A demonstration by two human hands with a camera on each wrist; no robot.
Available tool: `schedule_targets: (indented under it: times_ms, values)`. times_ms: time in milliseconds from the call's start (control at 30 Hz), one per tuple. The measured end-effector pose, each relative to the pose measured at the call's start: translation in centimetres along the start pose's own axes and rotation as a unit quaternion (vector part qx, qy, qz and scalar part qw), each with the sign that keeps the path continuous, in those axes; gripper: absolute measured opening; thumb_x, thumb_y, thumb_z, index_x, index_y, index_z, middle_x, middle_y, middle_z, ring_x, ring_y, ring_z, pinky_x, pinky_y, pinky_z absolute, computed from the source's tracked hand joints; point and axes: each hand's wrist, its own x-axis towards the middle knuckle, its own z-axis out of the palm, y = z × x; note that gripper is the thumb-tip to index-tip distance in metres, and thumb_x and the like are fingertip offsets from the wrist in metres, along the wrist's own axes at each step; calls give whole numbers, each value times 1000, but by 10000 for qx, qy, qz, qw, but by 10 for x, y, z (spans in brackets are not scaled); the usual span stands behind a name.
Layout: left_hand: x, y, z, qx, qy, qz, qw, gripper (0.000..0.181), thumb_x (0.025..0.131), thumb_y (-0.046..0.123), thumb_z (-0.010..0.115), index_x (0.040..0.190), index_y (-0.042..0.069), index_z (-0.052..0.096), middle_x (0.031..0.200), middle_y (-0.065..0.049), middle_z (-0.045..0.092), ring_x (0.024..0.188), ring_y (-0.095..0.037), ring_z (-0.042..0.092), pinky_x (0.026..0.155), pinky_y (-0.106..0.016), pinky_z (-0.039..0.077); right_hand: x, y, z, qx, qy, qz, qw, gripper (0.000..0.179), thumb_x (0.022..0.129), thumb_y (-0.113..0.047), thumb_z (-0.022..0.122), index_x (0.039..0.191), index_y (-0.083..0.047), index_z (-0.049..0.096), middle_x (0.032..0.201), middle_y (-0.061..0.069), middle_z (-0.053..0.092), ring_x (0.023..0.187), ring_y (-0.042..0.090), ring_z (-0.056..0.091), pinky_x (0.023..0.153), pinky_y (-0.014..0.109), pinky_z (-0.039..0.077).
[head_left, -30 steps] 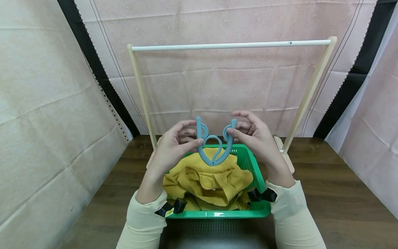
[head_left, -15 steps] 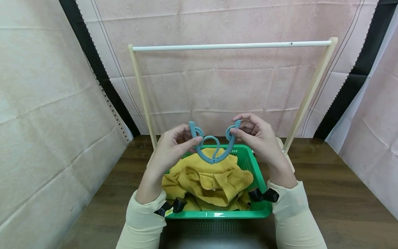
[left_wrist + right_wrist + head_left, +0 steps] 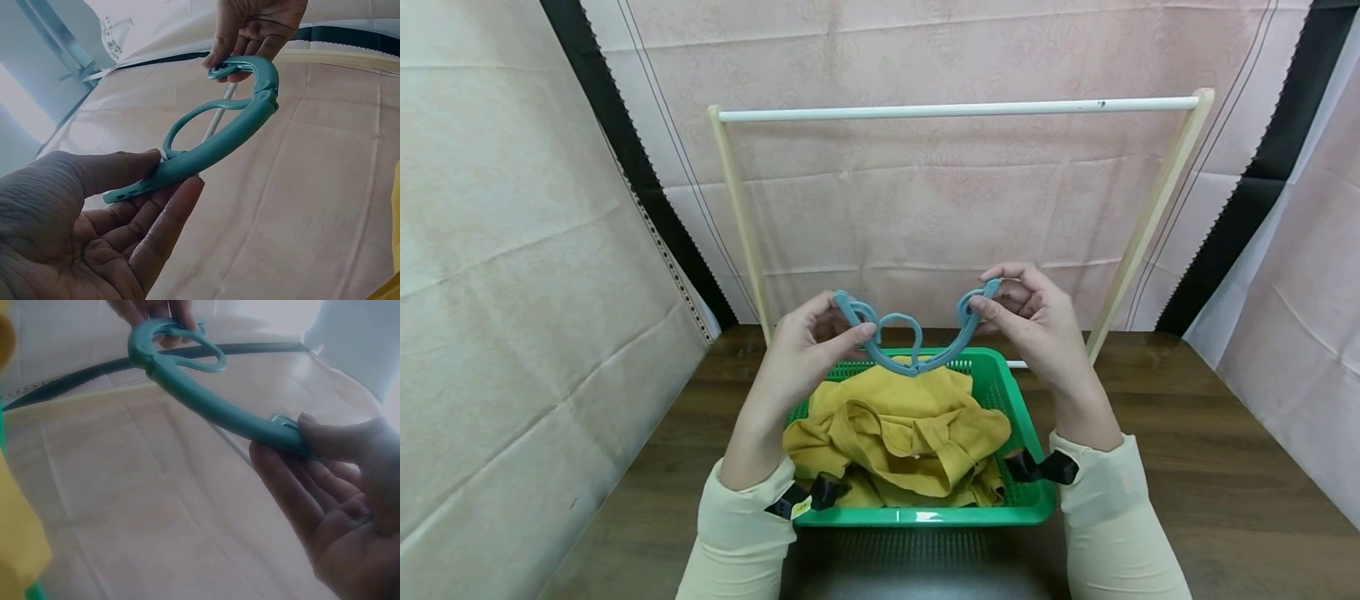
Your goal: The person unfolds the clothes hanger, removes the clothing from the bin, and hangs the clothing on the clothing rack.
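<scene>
A blue folding clothes hanger (image 3: pixel 917 364) is held up above the basket, its two arms hinged at the low middle and spread in a wide V. My left hand (image 3: pixel 805 346) pinches the end of one arm between thumb and fingers. At the other end, my right hand (image 3: pixel 1037 333) pinches the second arm the same way. The hinge joint (image 3: pixel 265 100) and the curved hook show in the left wrist view. Below lies crumpled yellow clothing (image 3: pixel 902 442) inside a green plastic basket (image 3: pixel 925 517).
Behind the basket stands a rack with a white horizontal bar (image 3: pixel 955 110) and pale side posts (image 3: pixel 1150 225). A dark wooden tabletop (image 3: pixel 1180 467) carries it all. Pale cloth walls (image 3: pixel 527 317) enclose the left, right and back.
The hanger's arms have swung farther apart, from a narrow V to a wide one. My hands have moved away from each other, and the hinge has risen slightly.
</scene>
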Motion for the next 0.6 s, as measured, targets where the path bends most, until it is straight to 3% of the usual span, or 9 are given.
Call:
schedule_targets:
  times_ms: [400,533,600]
  values:
    - [0,-2,-5,-79,44,17,10000,18,94,14,74,109,7,67,99,-12,73,87,-30,71,73,-40,61,0,-2,-5,256,207,-3,9995,23,93,7,67,113,5,57,93,12,72,80,21,72,70,43,59]
    - [0,-1,-5,-96,176,29,9998,17,92,14,75,107,7,68,96,-12,73,86,-29,72,73,-39,61,-2,-2,-11,330,-241,330,9986,22,94,9,64,111,9,52,94,14,71,82,23,73,72,44,59]
    - [0,-1,-6,-64,252,26,9997,16,92,13,76,105,8,69,95,-12,73,86,-29,72,73,-39,61,-3,-2,-15,120,-573,579,9966,20,94,7,65,110,9,53,93,17,71,81,25,73,72,43,59]
